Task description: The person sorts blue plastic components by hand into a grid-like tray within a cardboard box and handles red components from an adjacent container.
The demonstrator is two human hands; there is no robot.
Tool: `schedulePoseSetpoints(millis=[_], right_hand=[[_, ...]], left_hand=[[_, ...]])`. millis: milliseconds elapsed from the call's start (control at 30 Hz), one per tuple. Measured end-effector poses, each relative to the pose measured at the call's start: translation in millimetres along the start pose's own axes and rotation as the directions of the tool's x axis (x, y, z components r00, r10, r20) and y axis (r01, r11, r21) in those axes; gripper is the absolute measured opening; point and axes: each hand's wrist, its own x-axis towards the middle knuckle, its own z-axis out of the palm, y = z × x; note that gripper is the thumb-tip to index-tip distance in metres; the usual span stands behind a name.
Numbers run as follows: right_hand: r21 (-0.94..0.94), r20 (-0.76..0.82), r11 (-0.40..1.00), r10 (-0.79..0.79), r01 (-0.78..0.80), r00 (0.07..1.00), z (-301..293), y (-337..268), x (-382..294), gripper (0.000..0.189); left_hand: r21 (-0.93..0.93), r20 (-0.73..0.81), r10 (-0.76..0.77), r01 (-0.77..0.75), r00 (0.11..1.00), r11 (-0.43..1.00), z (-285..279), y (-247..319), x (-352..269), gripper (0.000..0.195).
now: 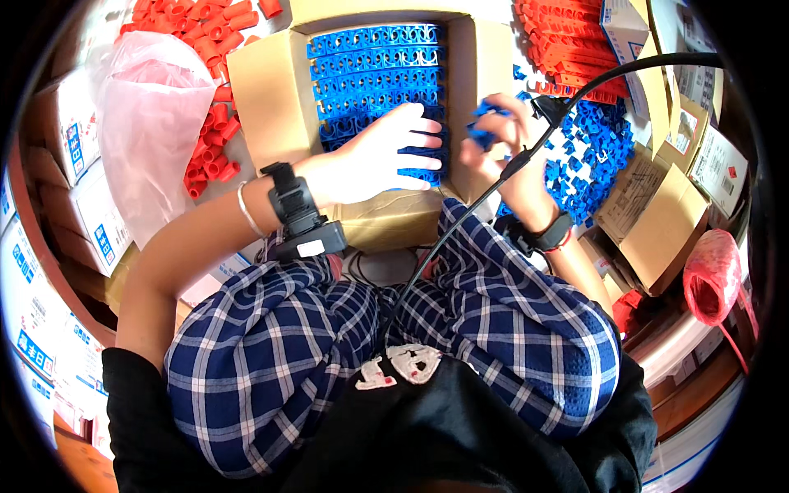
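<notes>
An open cardboard box (pixel 268 101) stands before me, with several rows of blue plastic clips (pixel 376 58) packed in it. My left hand (pixel 385 154) lies over the lower rows, fingers spread and pointing right; whether it presses on them cannot be told. Just right of the box, my right hand (pixel 502 138) is blurred and holds a few blue plastic clips (pixel 484 132) between bent fingers. Beyond that hand spreads a heap of small blue and white plastic pieces (pixel 592 160).
Red plastic pipe fittings (pixel 216 37) lie at the upper left beside a pink plastic bag (pixel 151 117). Stacked red clip strips (pixel 573 46) are at the upper right. A black cable (pixel 641 63) crosses over my right hand. An open carton (pixel 662 228) and pink twine (pixel 712 277) are at right.
</notes>
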Motion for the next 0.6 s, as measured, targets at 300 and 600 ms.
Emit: schedulePoseSetpoints(millis=[300, 600], right_hand=[[0.12, 0.204, 0.926, -0.375, 0.357, 0.904, 47.8, -42.1, 19.4, 0.027], [0.123, 0.085, 0.908, -0.411, 0.4, 0.908, 53.3, -26.8, 26.6, 0.024]], left_hand=[[-0.194, 0.038, -0.037, 0.044, 0.999, 0.98, -18.4, -10.5, -12.0, 0.016], [0.112, -0.011, 0.091, -0.089, 0.996, 0.99, -38.8, -7.7, -7.4, 0.024]])
